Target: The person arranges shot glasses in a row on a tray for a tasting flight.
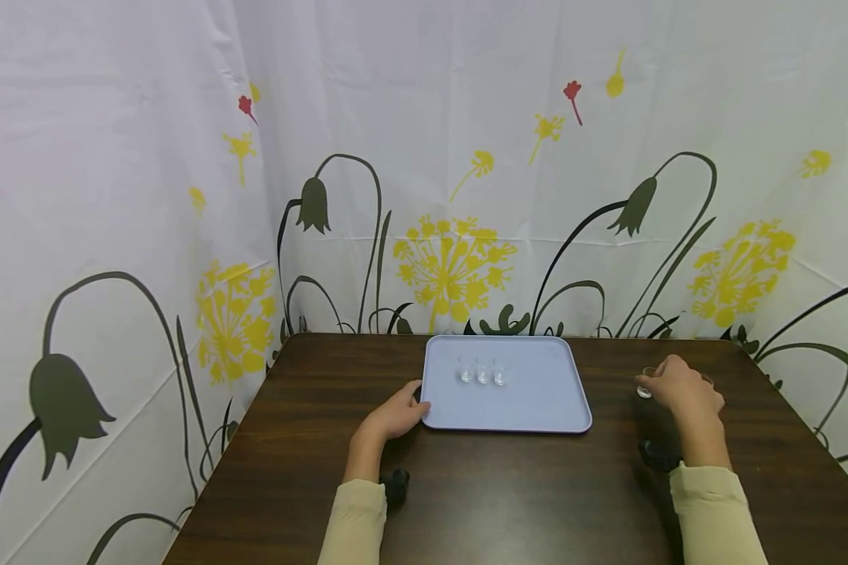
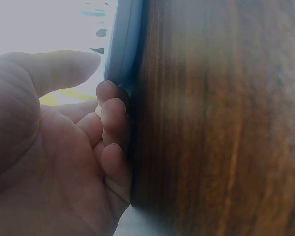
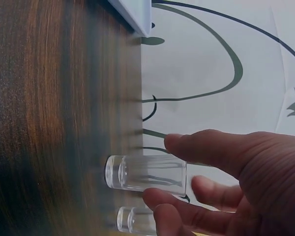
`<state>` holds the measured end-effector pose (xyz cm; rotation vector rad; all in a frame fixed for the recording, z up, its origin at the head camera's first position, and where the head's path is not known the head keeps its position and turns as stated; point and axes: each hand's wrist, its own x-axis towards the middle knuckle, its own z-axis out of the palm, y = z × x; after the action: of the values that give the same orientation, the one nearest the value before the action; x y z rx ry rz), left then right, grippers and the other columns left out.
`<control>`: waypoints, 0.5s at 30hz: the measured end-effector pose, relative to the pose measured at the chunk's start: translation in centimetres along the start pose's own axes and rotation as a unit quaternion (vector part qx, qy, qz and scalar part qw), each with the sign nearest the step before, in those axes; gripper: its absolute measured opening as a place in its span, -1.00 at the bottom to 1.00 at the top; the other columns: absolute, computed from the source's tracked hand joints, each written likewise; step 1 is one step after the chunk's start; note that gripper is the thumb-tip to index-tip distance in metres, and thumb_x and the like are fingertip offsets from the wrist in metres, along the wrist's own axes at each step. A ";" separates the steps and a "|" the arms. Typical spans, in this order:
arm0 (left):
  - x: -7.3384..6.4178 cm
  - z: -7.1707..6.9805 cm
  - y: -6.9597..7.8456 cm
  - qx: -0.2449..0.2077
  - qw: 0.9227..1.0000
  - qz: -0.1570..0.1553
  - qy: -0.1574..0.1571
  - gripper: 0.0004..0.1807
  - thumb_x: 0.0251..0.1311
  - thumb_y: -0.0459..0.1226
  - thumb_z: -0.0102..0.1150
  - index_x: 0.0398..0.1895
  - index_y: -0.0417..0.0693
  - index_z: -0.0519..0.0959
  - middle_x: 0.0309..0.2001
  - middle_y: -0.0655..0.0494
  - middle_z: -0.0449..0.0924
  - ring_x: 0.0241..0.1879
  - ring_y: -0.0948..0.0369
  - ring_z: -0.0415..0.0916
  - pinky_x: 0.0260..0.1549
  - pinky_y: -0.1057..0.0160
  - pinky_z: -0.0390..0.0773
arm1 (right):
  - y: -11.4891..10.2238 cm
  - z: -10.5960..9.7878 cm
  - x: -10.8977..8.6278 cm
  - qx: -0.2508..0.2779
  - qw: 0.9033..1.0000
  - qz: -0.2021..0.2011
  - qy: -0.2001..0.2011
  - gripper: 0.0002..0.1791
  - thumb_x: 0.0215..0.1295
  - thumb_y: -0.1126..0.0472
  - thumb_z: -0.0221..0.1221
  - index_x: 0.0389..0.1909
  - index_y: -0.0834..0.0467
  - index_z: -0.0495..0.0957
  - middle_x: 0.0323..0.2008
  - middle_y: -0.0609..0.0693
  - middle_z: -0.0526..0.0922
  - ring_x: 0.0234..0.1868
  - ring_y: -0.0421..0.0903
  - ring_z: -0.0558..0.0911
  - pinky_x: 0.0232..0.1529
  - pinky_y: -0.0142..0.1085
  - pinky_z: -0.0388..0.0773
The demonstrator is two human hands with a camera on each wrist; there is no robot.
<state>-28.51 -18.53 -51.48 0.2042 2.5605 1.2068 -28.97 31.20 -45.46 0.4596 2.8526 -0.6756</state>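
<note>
My left hand [image 1: 397, 412] grips the left edge of a pale blue tray [image 1: 530, 412]. In the left wrist view, the thumb [image 2: 73, 69] lies over the rim and curled fingers [image 2: 115, 120] are at its underside. Three small clear shot glasses [image 1: 483, 375] stand in a row on the tray. To the tray's right, my right hand [image 1: 685, 388] holds another clear shot glass [image 3: 147, 173] between thumb and fingers near its rim. This glass stands upright at the tabletop; whether its base touches is hard to tell. Beside it, a further shot glass [image 3: 135, 220] is partly hidden by the fingers.
The dark wooden table [image 1: 509, 494] ends at the back against a white curtain [image 1: 424, 118] printed with flowers. The tray lies near that back edge, between the two hands. Dark wrist straps with devices [image 1: 396, 486] sit at both wrists.
</note>
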 end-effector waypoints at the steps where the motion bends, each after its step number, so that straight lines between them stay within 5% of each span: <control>1: -0.6 -0.1 0.8 0.000 1.000 -0.006 0.001 -0.26 0.56 -0.19 0.07 0.64 -0.39 0.15 -0.40 0.05 0.39 -0.42 0.17 0.32 -0.35 0.24 0.34 | 0.0 0.1 0.0 0.004 1.000 0.005 0.004 -0.33 0.49 -0.21 0.22 0.13 0.33 0.36 0.22 0.54 0.50 0.24 0.62 0.41 0.17 0.45 0.35; 8: -1.3 -0.1 1.7 -0.002 1.000 -0.018 0.010 -0.28 0.58 -0.19 0.07 0.65 -0.34 0.17 -0.38 0.06 0.39 -0.39 0.17 0.31 -0.31 0.24 0.32 | 0.0 0.3 0.1 0.016 1.000 0.011 0.015 -0.12 0.49 -0.17 0.23 0.49 0.38 0.17 0.42 0.59 0.34 0.32 0.63 0.36 0.22 0.46 0.31; 15: -1.2 -0.3 1.6 0.002 1.000 -0.018 0.004 -0.28 0.58 -0.18 0.07 0.65 -0.34 0.17 -0.36 0.05 0.41 -0.36 0.16 0.34 -0.26 0.22 0.35 | -0.1 0.3 0.4 0.003 1.000 0.003 0.004 -0.23 0.53 -0.13 0.19 0.49 0.34 0.31 0.43 0.54 0.37 0.35 0.62 0.35 0.22 0.49 0.30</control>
<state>-27.50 -18.03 -49.84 0.1547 2.5635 1.1912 -29.31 31.10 -45.79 0.4731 2.8551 -0.6838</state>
